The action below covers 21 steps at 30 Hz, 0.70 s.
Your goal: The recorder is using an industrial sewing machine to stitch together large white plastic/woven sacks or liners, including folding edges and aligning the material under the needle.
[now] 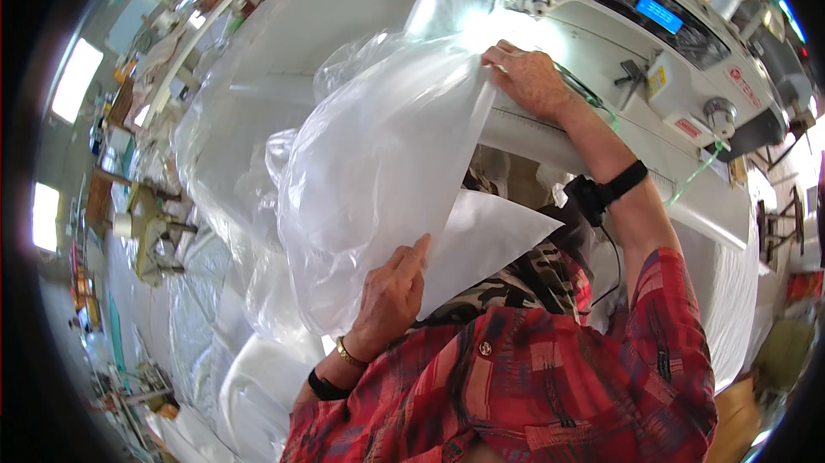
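A large sheet of translucent white plastic [378,145] rises from my lap to the lit needle area of a sewing machine [601,42]. My right hand [528,80] pinches the sheet's edge close to the bright lamp, just in front of the machine head. Lower down, my left hand [391,295] has its fingers pressed together on the same edge, the thumb hidden behind the plastic. A flap of the sheet [490,239] hangs over my camouflage-patterned trousers. The needle and presser foot are hard to make out in the glare.
A pale machine table [584,149] with a ruler strip runs along its front edge. Green thread [700,171] trails from the machine's right side. More clear plastic [223,145] spreads over the table and down on the left. A wooden stool [146,231] stands at the far left.
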### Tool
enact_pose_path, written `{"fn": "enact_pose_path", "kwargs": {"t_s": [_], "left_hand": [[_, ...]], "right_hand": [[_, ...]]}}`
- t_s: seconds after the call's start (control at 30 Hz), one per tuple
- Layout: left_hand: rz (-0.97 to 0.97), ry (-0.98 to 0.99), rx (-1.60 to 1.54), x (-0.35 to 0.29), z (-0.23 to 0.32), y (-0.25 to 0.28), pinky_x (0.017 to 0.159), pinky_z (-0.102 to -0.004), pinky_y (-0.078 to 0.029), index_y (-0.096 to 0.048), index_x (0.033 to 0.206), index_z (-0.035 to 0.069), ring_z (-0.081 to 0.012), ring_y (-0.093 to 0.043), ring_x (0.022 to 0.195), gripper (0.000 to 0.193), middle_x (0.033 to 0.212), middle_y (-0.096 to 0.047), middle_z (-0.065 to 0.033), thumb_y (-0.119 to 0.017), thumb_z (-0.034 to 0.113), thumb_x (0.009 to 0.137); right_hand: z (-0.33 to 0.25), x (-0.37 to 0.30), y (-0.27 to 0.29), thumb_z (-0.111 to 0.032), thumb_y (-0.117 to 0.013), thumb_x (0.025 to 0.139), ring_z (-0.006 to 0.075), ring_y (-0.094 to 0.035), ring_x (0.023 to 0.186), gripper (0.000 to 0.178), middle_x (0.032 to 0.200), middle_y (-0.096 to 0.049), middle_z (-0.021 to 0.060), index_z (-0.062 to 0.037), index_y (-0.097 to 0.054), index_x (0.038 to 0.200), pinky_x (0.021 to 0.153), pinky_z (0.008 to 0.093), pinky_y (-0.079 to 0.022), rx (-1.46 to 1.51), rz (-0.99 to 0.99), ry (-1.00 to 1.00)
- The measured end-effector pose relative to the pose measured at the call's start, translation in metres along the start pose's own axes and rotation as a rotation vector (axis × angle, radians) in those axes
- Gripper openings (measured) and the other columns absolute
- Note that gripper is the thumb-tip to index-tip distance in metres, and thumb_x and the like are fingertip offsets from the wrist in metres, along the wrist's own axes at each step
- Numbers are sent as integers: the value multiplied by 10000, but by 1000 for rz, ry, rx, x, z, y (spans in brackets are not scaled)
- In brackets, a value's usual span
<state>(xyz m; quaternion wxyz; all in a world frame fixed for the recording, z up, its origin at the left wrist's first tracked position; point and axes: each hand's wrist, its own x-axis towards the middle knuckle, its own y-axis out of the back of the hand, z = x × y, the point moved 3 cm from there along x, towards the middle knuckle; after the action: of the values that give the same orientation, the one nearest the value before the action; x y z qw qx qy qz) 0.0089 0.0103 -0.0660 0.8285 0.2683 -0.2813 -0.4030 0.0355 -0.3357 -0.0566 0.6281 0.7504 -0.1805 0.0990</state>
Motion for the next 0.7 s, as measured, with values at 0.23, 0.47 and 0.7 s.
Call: {"fn": "enact_pose_path", "kwargs": {"t_s": [0.23,0.47,0.7], "left_hand": [[-222,-84,-282,22,11,-33,549,-297,-422,-661,1092,-29,-216,-534,594,335,724,-554,-126,-493,-70,804],[-319,-125,-189,38,2,-40,596,-358,-452,-648,1082,-49,-289,-543,618,334,757,-540,-158,-512,-80,778],[-171,-166,-158,68,-16,-33,545,-321,-401,-670,1043,-44,-229,-506,580,349,693,-516,-136,-480,-74,751]], "right_hand": [[7,-5,-3,-202,-585,847,279,-627,959,223,1036,-604,85,-92,-600,1040,820,425,-494,-41,109,-175],[5,-10,-1,-248,-566,890,267,-576,990,213,975,-609,106,-52,-622,951,855,416,-452,-255,145,-203],[1,-15,-7,-410,-534,934,319,-559,1140,473,1132,-629,191,18,-599,1124,975,479,-393,-11,-15,-211]]}}
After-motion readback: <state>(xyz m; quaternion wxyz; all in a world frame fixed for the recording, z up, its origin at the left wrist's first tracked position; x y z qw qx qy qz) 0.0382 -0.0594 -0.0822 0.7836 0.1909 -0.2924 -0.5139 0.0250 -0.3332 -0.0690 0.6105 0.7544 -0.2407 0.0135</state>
